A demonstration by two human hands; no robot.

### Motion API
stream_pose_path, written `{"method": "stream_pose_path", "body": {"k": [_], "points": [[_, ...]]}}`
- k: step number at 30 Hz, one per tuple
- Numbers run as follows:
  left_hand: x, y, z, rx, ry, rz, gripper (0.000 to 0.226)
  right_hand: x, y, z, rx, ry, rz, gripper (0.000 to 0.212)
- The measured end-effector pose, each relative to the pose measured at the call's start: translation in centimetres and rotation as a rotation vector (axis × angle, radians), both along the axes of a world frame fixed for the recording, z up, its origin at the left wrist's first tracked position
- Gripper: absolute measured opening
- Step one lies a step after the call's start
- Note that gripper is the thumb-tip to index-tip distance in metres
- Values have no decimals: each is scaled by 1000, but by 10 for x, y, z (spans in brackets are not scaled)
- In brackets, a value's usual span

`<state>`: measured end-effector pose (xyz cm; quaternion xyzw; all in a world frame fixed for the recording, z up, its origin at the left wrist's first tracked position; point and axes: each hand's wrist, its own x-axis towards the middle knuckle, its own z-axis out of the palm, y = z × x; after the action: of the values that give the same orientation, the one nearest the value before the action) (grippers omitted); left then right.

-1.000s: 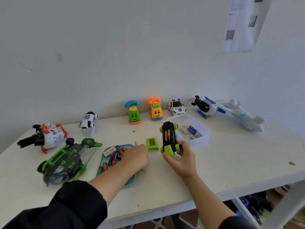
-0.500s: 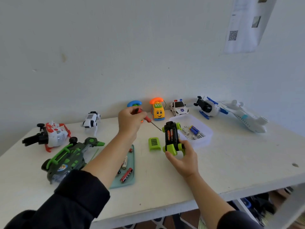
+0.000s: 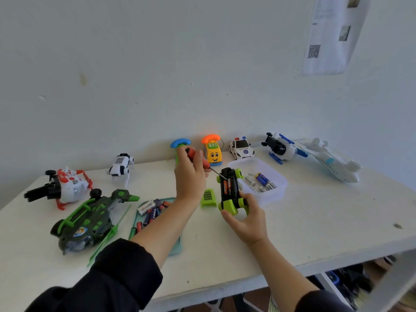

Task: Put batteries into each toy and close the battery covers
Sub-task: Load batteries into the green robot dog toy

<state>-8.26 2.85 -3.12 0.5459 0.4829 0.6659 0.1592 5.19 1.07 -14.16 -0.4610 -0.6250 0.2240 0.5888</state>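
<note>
Green-wheeled car, gripped by right hand, holds batteries; left hand grips screwdriver beside it, so fitting cover likely comes next.

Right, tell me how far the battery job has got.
Done: batteries sit in the green car. In hand: the right hand holds the car; the left hand points a screwdriver at its bay. Left: its cover lies on the table. Whether the other toys are done cannot be told.
</note>
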Motion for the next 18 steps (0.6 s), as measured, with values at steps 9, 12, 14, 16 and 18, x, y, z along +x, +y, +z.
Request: {"method": "stream_pose_path", "body": {"k": [9, 12, 14, 16, 18], "points": [[-2, 5, -11, 129, 30, 33, 6, -1, 1, 0, 39, -24, 22, 43], [-1, 8, -12, 144, 44, 31, 6, -1, 1, 0, 43, -34, 20, 43], [1, 8, -12, 142, 47, 22, 6, 0, 1, -1, 41, -33, 14, 45], [2, 9, -9, 114, 48, 3, 6, 0, 2, -1, 38, -41, 8, 46], [0, 15, -2, 68, 78, -7, 8, -1, 1, -2, 46, -71, 18, 45]]}}
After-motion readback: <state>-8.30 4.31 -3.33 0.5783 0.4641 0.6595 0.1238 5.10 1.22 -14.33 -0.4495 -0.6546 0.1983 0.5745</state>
